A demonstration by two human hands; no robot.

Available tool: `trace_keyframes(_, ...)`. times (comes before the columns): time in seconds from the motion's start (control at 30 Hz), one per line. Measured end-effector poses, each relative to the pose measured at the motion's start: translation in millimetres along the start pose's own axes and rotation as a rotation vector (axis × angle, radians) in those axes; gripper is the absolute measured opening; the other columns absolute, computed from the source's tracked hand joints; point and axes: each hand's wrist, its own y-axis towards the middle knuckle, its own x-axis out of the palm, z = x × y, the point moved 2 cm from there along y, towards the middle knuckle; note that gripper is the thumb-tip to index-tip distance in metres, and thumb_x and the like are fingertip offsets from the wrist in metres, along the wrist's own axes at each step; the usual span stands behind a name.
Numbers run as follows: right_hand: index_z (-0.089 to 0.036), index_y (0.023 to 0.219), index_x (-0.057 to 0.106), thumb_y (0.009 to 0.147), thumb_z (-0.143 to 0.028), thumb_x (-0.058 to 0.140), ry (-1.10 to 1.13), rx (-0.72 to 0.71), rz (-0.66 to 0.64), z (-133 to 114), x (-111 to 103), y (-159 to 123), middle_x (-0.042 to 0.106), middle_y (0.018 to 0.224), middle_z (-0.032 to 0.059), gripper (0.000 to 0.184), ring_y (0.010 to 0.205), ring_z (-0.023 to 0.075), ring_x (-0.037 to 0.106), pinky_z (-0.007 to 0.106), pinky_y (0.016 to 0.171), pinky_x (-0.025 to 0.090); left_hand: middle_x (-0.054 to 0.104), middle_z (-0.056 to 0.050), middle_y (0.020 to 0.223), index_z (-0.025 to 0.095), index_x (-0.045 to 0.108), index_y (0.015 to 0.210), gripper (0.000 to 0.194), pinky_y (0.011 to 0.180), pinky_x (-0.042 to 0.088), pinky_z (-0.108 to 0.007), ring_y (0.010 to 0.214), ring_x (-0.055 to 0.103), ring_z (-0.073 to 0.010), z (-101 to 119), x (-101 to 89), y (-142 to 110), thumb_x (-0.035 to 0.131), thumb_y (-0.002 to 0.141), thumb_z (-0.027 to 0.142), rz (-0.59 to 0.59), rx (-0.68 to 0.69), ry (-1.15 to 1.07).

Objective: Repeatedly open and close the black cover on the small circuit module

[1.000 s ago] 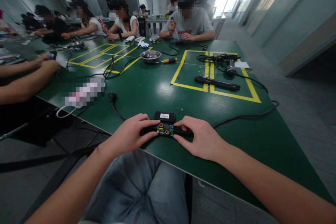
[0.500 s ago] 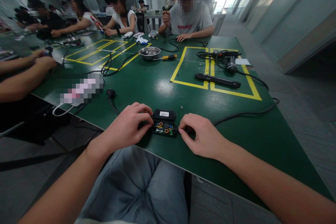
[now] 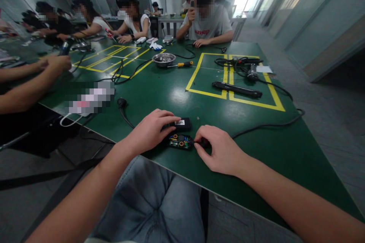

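Note:
An open black plastic housing lies near the table's front edge, its circuit board with copper coils and coloured wires facing up. Just behind it is its black cover, with a white label. My left hand reaches over the cover's left part, fingers along the far side and thumb along the near side, closed on it. At the housing's right end my right hand pinches the black cable between thumb and fingers. The curled fingers partly hide the cable there.
Beyond lie a metal bowl, a yellow-black screwdriver, a long black casing part and a coiled cable with a metal tool part. A power plug sits to the left. Co-workers' hands work at far left.
My left hand has moved right and up from the housing's left end onto the cover. My right hand stays at the housing's right end.

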Motion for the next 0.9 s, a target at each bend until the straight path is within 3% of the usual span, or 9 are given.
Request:
trace_keyframes(0.13,-0.025,0.088,0.046,0.084,-0.017,0.061,0.016,0.082,-0.002,-1,-2,0,0.058,0.078,0.0008,0.017,0.071,0.0214,0.057,0.034,0.069,0.042,0.075,-0.01,0.135,0.026,0.075,0.14,0.033,0.108,0.058,-0.042,0.122,0.069,-0.0256,11,-7.6,-19,0.061,0.111,0.023,-0.005,0.11,-0.103)
trace_keyframes(0.23,-0.025,0.091,0.044,0.081,-0.018,0.063,0.034,0.126,-0.015,-2,-4,0,0.058,0.08,0.0001,0.022,0.071,0.0208,0.057,0.033,0.068,0.042,0.075,-0.01,0.132,0.028,0.075,0.14,0.032,0.107,0.058,-0.041,0.121,0.069,-0.0248,12,-7.8,-30,0.061,0.111,0.024,-0.081,0.126,-0.138)
trace_keyframes(0.37,-0.025,0.092,0.045,0.08,-0.019,0.064,0.013,0.117,-0.033,-4,-4,1,0.058,0.08,0.0,0.023,0.071,0.0207,0.056,0.033,0.068,0.04,0.076,-0.01,0.133,0.029,0.075,0.141,0.032,0.107,0.058,-0.042,0.121,0.068,-0.0248,8,-5.3,-34,0.061,0.112,0.025,-0.083,0.137,-0.13)
trace_keyframes(0.8,-0.021,0.112,0.064,0.089,-0.025,0.074,0.002,0.116,-0.089,-3,1,3,0.067,0.09,0.0033,0.025,0.082,0.0239,0.064,0.038,0.076,0.045,0.077,-0.012,0.132,0.025,0.073,0.141,0.032,0.089,0.058,-0.042,0.106,0.067,-0.0276,24,-2.6,-36,0.056,0.114,0.027,-0.035,0.239,0.298)
trace_keyframes(0.9,-0.022,0.111,0.064,0.089,-0.024,0.076,-0.004,0.12,-0.092,-3,2,4,0.067,0.09,0.0029,0.026,0.083,0.0239,0.064,0.038,0.077,0.045,0.077,-0.011,0.133,0.024,0.072,0.141,0.032,0.09,0.058,-0.043,0.106,0.068,-0.0279,23,-5.2,-35,0.057,0.113,0.026,-0.071,0.22,0.251)
